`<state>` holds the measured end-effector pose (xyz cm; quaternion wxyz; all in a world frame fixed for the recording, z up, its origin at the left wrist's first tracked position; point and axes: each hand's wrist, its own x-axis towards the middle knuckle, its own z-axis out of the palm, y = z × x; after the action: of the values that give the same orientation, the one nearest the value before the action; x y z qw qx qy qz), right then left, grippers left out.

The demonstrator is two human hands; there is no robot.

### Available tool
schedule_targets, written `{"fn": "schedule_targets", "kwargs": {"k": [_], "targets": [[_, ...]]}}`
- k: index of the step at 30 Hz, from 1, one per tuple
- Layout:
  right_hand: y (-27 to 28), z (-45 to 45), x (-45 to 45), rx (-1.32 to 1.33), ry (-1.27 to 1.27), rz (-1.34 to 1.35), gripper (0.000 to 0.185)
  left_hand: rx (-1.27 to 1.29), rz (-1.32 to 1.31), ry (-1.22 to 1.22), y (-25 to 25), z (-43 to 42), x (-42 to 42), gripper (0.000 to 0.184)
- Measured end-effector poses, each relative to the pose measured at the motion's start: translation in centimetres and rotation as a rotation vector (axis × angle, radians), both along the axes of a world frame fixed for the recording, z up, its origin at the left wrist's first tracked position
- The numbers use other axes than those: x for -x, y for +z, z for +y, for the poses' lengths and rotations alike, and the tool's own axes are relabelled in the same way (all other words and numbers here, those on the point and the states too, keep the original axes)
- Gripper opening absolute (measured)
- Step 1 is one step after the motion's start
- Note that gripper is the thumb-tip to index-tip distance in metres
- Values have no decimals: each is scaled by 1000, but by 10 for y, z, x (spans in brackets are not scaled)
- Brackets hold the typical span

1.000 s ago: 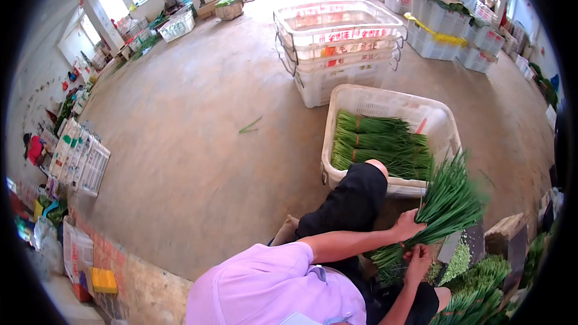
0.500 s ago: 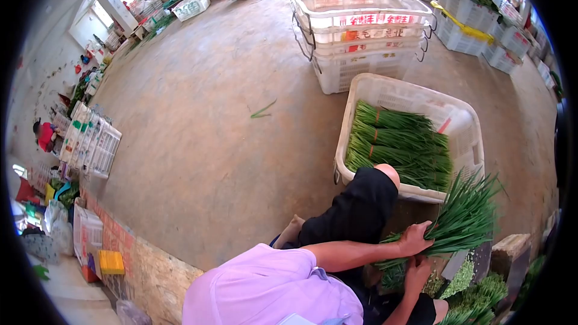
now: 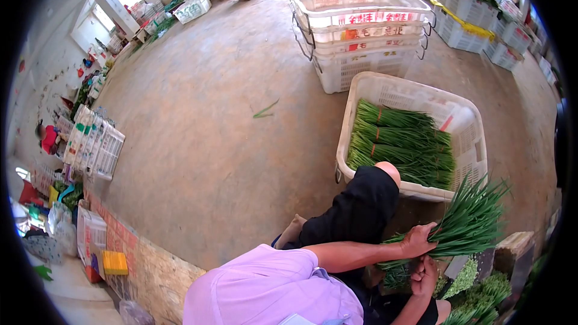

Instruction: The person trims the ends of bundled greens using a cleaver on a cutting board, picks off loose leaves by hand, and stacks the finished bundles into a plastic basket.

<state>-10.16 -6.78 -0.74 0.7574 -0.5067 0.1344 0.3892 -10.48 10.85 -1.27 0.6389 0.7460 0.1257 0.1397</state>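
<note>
A long bunch of green chives (image 3: pixel 474 219) lies across my lap side, its leafy tips fanning out to the right. My left hand (image 3: pixel 418 241) is wrapped round its middle. Just below, my right hand (image 3: pixel 424 275) is closed with curled fingers close to the bunch's underside; what it pinches, if anything, is too small to make out. Tied chive bundles (image 3: pixel 400 144) with reddish bands lie in rows inside a white plastic crate (image 3: pixel 356 93) beside my knee. Under the bunch are a flat grey blade-like piece (image 3: pixel 456 266), pale cut bits (image 3: pixel 465 278) and more greens (image 3: pixel 481 298).
Stacked white crates (image 3: pixel 364 39) with wire handles stand behind the filled crate. A wooden block (image 3: pixel 515 244) is at right. More crates (image 3: pixel 460 36) line the far right, and another stack (image 3: pixel 93 144) stands left near a person in red. Loose leaves (image 3: pixel 265 109) lie on the floor.
The chive bunch has shifted slightly right in my left hand. My right hand has moved a little down and right, its fingers now more apart from the bunch.
</note>
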Motion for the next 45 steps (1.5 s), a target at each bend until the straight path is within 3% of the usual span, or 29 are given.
{"fn": "schedule_targets", "kwargs": {"k": [8,11,15,17,18,20,21,22,23,25,27,29,33,35,38,39,40,42,45], "targets": [[10,1,9,-63,-124,73,18,13,-123,3,-3,-7,1,50],[44,9,12,-232,-205,15,14,11,-103,8,-5,-5,1,49],[78,15,11,-317,-62,-241,15,28,-20,19,-4,-2,3,46],[75,5,16,-160,9,-453,19,30,-18,30,-13,2,-4,45],[95,16,25,-43,-2,-466,14,13,-161,98,-17,4,-9,43],[99,20,30,162,127,-359,9,93,-114,90,16,24,-3,35],[97,17,33,424,299,-533,12,46,-100,109,18,25,-8,30],[88,10,36,548,435,-574,20,204,-86,94,6,23,-14,26],[62,-5,38,546,540,-789,33,408,17,88,6,25,-17,21],[39,-20,43,656,640,-1237,42,552,7,120,-16,25,-26,21],[59,-17,47,652,480,-613,48,649,30,138,-18,26,-30,25],[63,-10,43,653,223,-577,27,819,21,112,-25,24,-32,30],[70,1,24,687,70,-592,16,902,47,69,-22,24,-31,32],[67,14,20,673,17,-636,15,874,45,101,-21,22,-30,31],[67,39,10,771,45,-1015,17,751,105,68,-3,23,-23,22],[62,46,6,857,56,-1252,18,507,183,88,-10,25,-24,25],[66,54,4,876,106,-1199,20,386,138,116,5,23,-19,28],[49,62,-6,900,123,-1253,22,248,26,94,-17,22,-24,28],[35,63,-15,1071,241,-1371,23,301,18,184,-11,15,-20,39]]}}
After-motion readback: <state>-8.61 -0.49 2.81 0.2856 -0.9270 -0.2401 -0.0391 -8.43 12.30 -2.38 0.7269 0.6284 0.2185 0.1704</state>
